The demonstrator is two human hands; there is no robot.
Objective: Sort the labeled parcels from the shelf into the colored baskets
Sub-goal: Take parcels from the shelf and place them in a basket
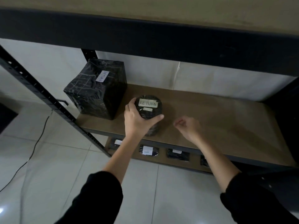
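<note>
Hands (pixel 137 122) (pixel 188 126): two; box parcel (pixel 97 88): one; cylinder parcel (pixel 149 107): one.

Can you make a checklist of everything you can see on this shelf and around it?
Surface: brown shelf board, parcels standing at its left end.
Job's things: round parcel labelled RETURN; box parcel with a sideways white label, left of it; smaller parcels on the lower shelf. No baskets in view.
Clutter: nothing seen.
Grippers: left hand grips the round parcel; right hand hovers beside it, loosely curled, holding nothing.
Cables: black cable on the floor, left.
Surroundings: black rack frame, white tiled floor.
</note>
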